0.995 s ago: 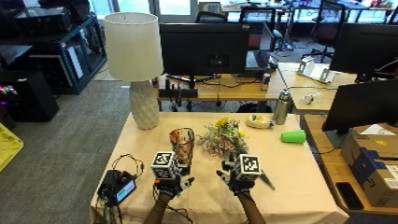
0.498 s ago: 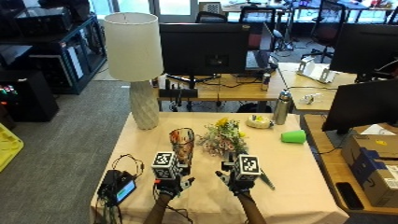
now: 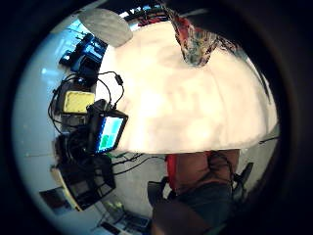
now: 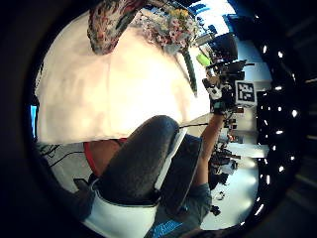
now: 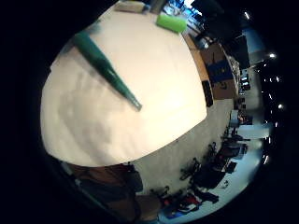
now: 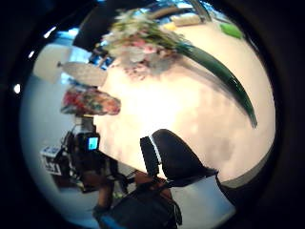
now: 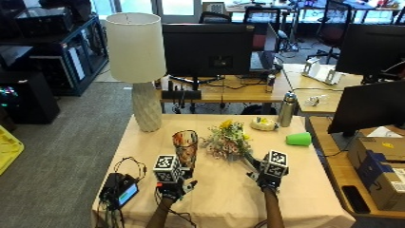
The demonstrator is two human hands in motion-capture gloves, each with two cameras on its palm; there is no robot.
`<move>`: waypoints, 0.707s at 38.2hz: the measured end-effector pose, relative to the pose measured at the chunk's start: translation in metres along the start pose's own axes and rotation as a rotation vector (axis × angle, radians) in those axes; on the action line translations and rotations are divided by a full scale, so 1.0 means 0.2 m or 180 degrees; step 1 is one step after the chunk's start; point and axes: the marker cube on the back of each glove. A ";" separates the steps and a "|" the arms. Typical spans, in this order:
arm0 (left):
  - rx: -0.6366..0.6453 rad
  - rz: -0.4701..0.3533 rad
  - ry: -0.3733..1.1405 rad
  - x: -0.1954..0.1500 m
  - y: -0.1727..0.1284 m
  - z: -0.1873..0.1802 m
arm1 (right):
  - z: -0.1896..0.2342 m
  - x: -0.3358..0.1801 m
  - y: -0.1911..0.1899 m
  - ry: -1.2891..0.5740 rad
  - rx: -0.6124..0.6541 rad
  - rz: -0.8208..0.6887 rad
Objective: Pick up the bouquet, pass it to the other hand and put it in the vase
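The bouquet (image 7: 229, 141) lies on its side on the tabletop (image 7: 303, 190), blooms toward 11 o'clock and the dark green stem wrap trailing toward 5 o'clock, where its tail end reaches the right hand (image 7: 267, 179). The patterned glass vase (image 7: 185, 148) stands upright just beside the blooms at their 9 o'clock, apart from them as far as the outside view shows.

The right hand sits at the end of the stems, and its palm views show the green wrap lying free on the cloth, so nothing is grasped; I cannot tell how its fingers are set. The left hand (image 7: 169, 187) hovers at the vase's 6 o'clock, holding nothing, and its fingers too are hidden.

In my judgement the bouquet will be light and top-heavy, with soft blooms that crush or shed if squeezed. The wrapped stems look stiff and smooth, perhaps slippery, so the place to take hold is the middle of the wrap, leaving the lower end free for the other hand and for the vase mouth. The vase is tall, narrow and probably fragile, and a sideways knock could tip it.
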 end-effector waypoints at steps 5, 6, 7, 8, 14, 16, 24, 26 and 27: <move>-0.0104 -0.0010 -0.0001 0.01 0.01 0.02 | 0.06 0.12 -0.06 -0.0122 -0.0047 0.0240; -0.0116 -0.0010 -0.0003 0.01 0.00 0.03 | 0.04 0.15 -0.04 -0.0163 -0.0038 0.0306; -0.0130 -0.0012 -0.0006 0.01 0.00 0.05 | 0.04 0.17 -0.02 -0.0221 -0.0077 0.0365; -0.0141 -0.0015 -0.0010 0.00 -0.01 0.06 | 0.05 0.18 0.00 -0.0312 -0.0165 0.0401; -0.0160 0.0003 0.0003 -0.01 -0.04 0.10 | 0.17 0.19 -0.03 -0.1077 -0.0260 0.0324; -0.0201 0.0001 0.0008 0.00 -0.03 0.10 | 0.17 0.23 -0.07 -0.0917 0.0033 0.0545; -0.0163 0.0056 0.0029 0.02 -0.02 0.09 | 0.12 0.22 -0.08 -0.0519 0.0406 0.0698; -0.0192 0.0049 0.0023 0.03 0.00 0.09 | 0.10 0.22 -0.06 -0.0459 0.0434 0.0746; -0.0212 0.0042 0.0022 0.03 0.00 0.09 | 0.10 0.22 -0.07 -0.0461 0.0500 0.0760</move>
